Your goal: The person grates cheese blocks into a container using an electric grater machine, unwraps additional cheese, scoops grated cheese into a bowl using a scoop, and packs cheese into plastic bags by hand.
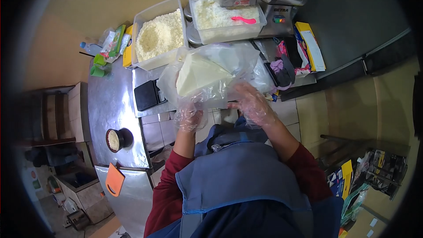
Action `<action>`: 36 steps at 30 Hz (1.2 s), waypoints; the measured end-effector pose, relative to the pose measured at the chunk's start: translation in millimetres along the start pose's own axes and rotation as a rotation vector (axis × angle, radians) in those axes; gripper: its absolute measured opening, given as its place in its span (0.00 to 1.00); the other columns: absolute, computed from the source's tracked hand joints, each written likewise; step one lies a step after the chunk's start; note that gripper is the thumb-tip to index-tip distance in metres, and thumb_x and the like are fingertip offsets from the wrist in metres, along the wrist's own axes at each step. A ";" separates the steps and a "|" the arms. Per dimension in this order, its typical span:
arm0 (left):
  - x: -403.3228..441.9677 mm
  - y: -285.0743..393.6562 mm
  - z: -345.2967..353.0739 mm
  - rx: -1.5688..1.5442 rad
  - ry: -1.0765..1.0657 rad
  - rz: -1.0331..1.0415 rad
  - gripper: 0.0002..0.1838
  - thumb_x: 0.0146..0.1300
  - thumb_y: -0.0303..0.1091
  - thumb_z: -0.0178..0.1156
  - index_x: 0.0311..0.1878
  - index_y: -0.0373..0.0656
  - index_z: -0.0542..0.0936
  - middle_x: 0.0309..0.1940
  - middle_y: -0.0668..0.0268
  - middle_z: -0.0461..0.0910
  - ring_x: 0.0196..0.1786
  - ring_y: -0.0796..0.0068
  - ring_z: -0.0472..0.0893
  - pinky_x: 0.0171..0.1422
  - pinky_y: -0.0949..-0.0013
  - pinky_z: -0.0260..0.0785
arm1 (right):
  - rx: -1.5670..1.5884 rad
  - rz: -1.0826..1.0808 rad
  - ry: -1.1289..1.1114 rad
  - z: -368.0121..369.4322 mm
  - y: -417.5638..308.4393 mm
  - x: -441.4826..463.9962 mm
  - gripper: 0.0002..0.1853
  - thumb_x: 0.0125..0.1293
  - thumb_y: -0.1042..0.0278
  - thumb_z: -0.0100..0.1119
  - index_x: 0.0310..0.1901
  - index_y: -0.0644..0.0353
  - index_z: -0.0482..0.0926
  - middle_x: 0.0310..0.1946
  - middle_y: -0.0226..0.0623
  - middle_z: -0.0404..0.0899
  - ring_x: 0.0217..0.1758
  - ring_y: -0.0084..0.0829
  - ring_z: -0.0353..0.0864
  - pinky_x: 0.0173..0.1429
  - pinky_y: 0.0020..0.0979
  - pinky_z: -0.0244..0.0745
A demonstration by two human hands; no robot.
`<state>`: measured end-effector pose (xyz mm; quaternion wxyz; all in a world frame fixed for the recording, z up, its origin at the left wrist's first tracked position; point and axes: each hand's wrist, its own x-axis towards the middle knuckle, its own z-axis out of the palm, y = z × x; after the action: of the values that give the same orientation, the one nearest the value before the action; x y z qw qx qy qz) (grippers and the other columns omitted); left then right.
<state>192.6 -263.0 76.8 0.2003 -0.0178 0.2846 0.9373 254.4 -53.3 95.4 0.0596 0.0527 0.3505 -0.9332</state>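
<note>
A clear bag (202, 77) of white food is by the table's near edge (155, 74), with the left hand (190, 117) holding it, the right hand (254, 105) beside it with fingers apart, and two tubs (161, 61) behind.

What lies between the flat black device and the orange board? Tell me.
In the head view, a dark round container with white contents stands between them on the metal table.
</note>
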 end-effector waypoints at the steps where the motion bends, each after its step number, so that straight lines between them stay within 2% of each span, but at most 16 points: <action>1: -1.2 5.1 4.2 0.064 0.028 0.032 0.23 0.60 0.35 0.60 0.58 0.40 0.71 0.56 0.58 0.75 0.58 0.61 0.76 0.65 0.58 0.68 | 0.109 -0.005 -0.110 -0.9 6.5 7.1 0.17 0.69 0.61 0.53 0.55 0.59 0.70 0.52 0.35 0.71 0.51 0.32 0.78 0.52 0.41 0.79; 2: -3.0 9.8 9.2 0.139 0.056 0.063 0.24 0.59 0.34 0.61 0.58 0.39 0.71 0.56 0.57 0.75 0.58 0.61 0.76 0.64 0.58 0.67 | 0.115 0.000 -0.113 -2.7 10.7 14.9 0.17 0.69 0.61 0.53 0.55 0.59 0.70 0.52 0.35 0.71 0.51 0.32 0.78 0.52 0.41 0.79; 4: -7.4 20.0 23.0 0.340 0.125 0.140 0.25 0.57 0.33 0.63 0.58 0.38 0.71 0.55 0.56 0.75 0.57 0.61 0.76 0.64 0.58 0.67 | 0.211 0.293 -0.182 -2.5 14.5 33.4 0.17 0.69 0.63 0.53 0.56 0.61 0.70 0.50 0.35 0.74 0.50 0.34 0.78 0.55 0.45 0.77; 8: -13.0 38.8 58.8 0.865 0.263 0.327 0.28 0.53 0.30 0.66 0.57 0.36 0.70 0.53 0.54 0.75 0.55 0.60 0.76 0.63 0.58 0.66 | 0.165 0.319 -0.223 -8.1 38.0 67.6 0.17 0.70 0.61 0.53 0.55 0.61 0.70 0.49 0.35 0.76 0.50 0.34 0.78 0.57 0.49 0.75; 10: -12.5 46.6 69.4 1.037 0.307 0.383 0.30 0.50 0.29 0.68 0.57 0.35 0.70 0.52 0.53 0.75 0.54 0.60 0.77 0.63 0.58 0.65 | 0.082 0.409 -0.181 -3.7 41.8 76.9 0.20 0.70 0.58 0.52 0.58 0.59 0.70 0.56 0.39 0.74 0.56 0.37 0.77 0.60 0.48 0.73; 12: -9.7 56.6 70.6 1.058 0.326 0.279 0.30 0.50 0.30 0.68 0.57 0.34 0.70 0.52 0.50 0.75 0.54 0.58 0.76 0.63 0.56 0.65 | 0.163 0.465 -0.214 -1.5 46.2 86.5 0.20 0.69 0.57 0.53 0.58 0.58 0.70 0.56 0.38 0.74 0.56 0.37 0.76 0.59 0.49 0.73; 14: 0.1 70.3 84.5 1.802 0.044 0.817 0.32 0.49 0.31 0.70 0.57 0.33 0.69 0.54 0.51 0.73 0.55 0.59 0.75 0.62 0.58 0.66 | 0.245 0.525 -0.249 0.9 48.4 94.2 0.21 0.68 0.56 0.54 0.59 0.56 0.71 0.56 0.37 0.75 0.56 0.37 0.76 0.59 0.49 0.73; 15: 4.6 68.4 91.5 1.649 0.069 0.764 0.33 0.49 0.31 0.69 0.59 0.34 0.68 0.55 0.51 0.71 0.56 0.57 0.73 0.62 0.58 0.65 | 0.282 0.544 -0.298 3.6 48.0 97.7 0.21 0.68 0.56 0.53 0.59 0.56 0.70 0.56 0.37 0.74 0.57 0.37 0.75 0.59 0.49 0.72; 16: 5.6 70.0 90.8 1.660 0.082 0.761 0.33 0.49 0.31 0.69 0.59 0.34 0.68 0.55 0.51 0.71 0.56 0.57 0.73 0.62 0.58 0.65 | 0.321 0.564 -0.346 5.8 49.0 100.2 0.22 0.68 0.55 0.53 0.60 0.55 0.70 0.57 0.36 0.74 0.58 0.36 0.75 0.58 0.49 0.72; 18: 8.8 71.9 85.9 1.466 0.150 0.430 0.34 0.49 0.29 0.67 0.61 0.35 0.66 0.56 0.52 0.69 0.58 0.57 0.72 0.62 0.58 0.65 | 0.342 0.570 -0.304 11.8 55.4 105.2 0.22 0.68 0.55 0.53 0.60 0.55 0.70 0.57 0.37 0.74 0.58 0.37 0.74 0.58 0.49 0.72; 22: 25.0 70.8 83.2 1.172 0.276 0.351 0.34 0.56 0.31 0.63 0.65 0.38 0.62 0.57 0.58 0.71 0.56 0.67 0.73 0.59 0.66 0.68 | 0.301 0.578 -0.275 11.0 54.5 118.8 0.21 0.69 0.57 0.52 0.59 0.55 0.70 0.58 0.39 0.73 0.60 0.41 0.73 0.56 0.48 0.74; 26: 38.7 73.9 69.7 1.102 0.311 0.410 0.36 0.55 0.27 0.64 0.67 0.39 0.60 0.58 0.61 0.70 0.57 0.68 0.73 0.61 0.67 0.69 | 0.272 0.562 -0.274 8.0 31.4 119.1 0.20 0.69 0.60 0.52 0.59 0.58 0.70 0.58 0.39 0.73 0.61 0.45 0.74 0.54 0.46 0.76; 29: 44.0 76.2 37.8 0.432 0.484 0.273 0.31 0.61 0.27 0.59 0.67 0.40 0.61 0.59 0.60 0.71 0.59 0.65 0.74 0.62 0.62 0.71 | 0.267 0.571 -0.355 -1.2 21.7 122.5 0.20 0.70 0.61 0.52 0.60 0.60 0.68 0.57 0.38 0.72 0.61 0.46 0.73 0.53 0.45 0.76; 30: 43.5 77.9 30.1 0.429 0.487 0.272 0.31 0.61 0.27 0.59 0.67 0.40 0.61 0.59 0.60 0.71 0.59 0.65 0.74 0.62 0.62 0.71 | 0.222 0.575 -0.341 4.0 11.9 121.0 0.21 0.70 0.62 0.51 0.61 0.61 0.67 0.57 0.38 0.72 0.60 0.47 0.74 0.53 0.44 0.76; 32: 42.6 79.2 17.8 0.121 0.388 0.170 0.29 0.63 0.27 0.57 0.67 0.43 0.62 0.59 0.60 0.71 0.58 0.65 0.75 0.61 0.62 0.72 | 0.173 0.581 -0.326 4.5 4.6 121.9 0.21 0.71 0.62 0.51 0.61 0.62 0.66 0.56 0.37 0.71 0.59 0.47 0.75 0.53 0.43 0.77; 36: 41.7 72.1 15.3 0.103 0.412 0.209 0.29 0.63 0.27 0.56 0.68 0.44 0.61 0.57 0.59 0.72 0.57 0.65 0.76 0.60 0.62 0.72 | -0.008 0.545 -0.427 1.5 -6.6 120.2 0.25 0.69 0.57 0.54 0.62 0.62 0.65 0.55 0.37 0.70 0.56 0.44 0.77 0.50 0.38 0.77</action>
<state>127.7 -294.2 121.4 0.0404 -0.1687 0.3674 0.9138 134.6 -58.3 83.9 0.3788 -0.0525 0.3067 -0.8716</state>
